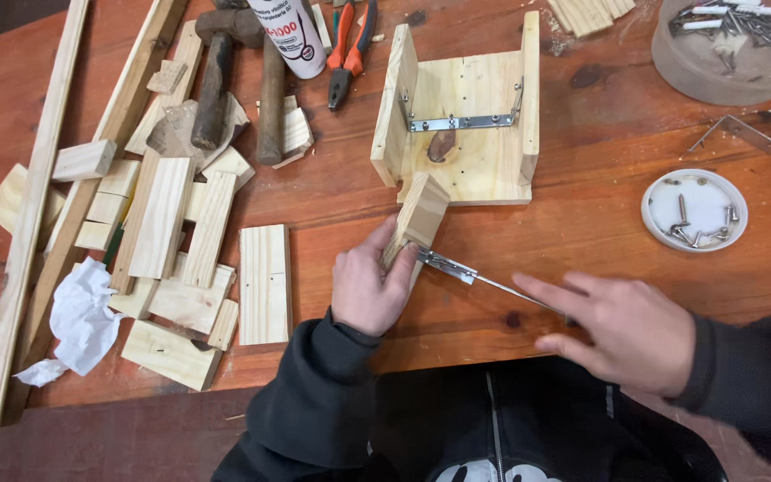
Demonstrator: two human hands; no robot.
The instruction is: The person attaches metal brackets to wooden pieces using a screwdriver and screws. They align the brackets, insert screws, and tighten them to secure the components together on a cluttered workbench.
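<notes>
Left hand [368,290] grips wooden block [417,219]; right hand [622,330], fingers extended and flat, presses metal strip [484,281] against table [582,214].

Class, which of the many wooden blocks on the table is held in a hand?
The block beside the open wooden box, gripped by the left hand; the others lie untouched.

The view is filled by a reddish-brown wooden tabletop [600,232], scratched and marked by dark stains toward 1 o'clock. Even, diffuse light is cast across it. A worn, darker front edge [118,428] is seen at 7 o'clock.
</notes>
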